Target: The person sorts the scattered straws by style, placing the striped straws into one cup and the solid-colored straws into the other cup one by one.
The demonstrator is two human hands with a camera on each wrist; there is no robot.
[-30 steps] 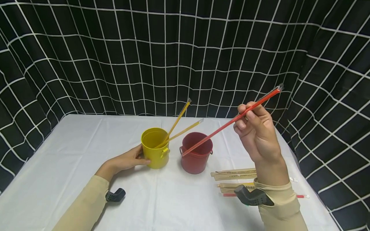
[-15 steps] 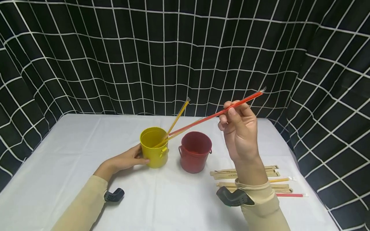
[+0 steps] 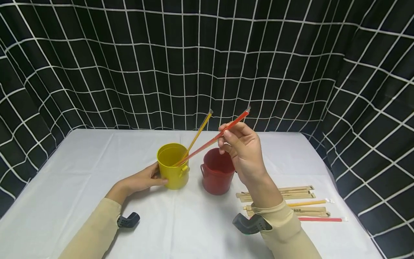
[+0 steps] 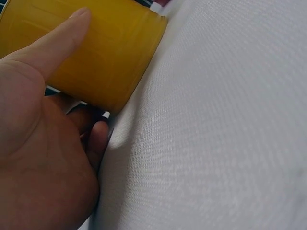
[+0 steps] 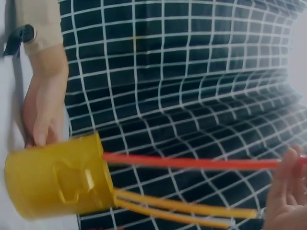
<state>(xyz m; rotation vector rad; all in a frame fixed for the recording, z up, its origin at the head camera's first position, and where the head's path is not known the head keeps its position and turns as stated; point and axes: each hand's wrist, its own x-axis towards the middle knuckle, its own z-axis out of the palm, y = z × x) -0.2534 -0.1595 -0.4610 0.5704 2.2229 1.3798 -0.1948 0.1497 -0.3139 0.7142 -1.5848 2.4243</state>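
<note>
My left hand (image 3: 137, 181) holds the side of a small yellow bucket (image 3: 176, 178), thumb on the near wall and fingers round the back. My right hand (image 3: 247, 156) pinches a red straw (image 3: 210, 142) in clear wrapping near its upper end. Slanting down to the left, the straw has its lower end at the bucket's mouth in the head view; the right wrist view shows it reaching past the rim. Two yellow straws (image 5: 192, 203) lean out of the same bucket. A dark red bucket (image 3: 217, 181) stands just right of it, partly behind my right hand.
Right of the buckets lie several paper-wrapped straws (image 3: 299, 195), a yellow straw (image 3: 308, 203) and another red straw (image 3: 320, 219), partly hidden by my right forearm. A black curtain (image 3: 174, 82) with white grid lines rises behind the white-covered table (image 3: 97, 151).
My right hand has moved left and somewhat down with the red straw, bringing its lower end from over the red bucket to the yellow bucket's mouth. My left hand stays on the yellow bucket.
</note>
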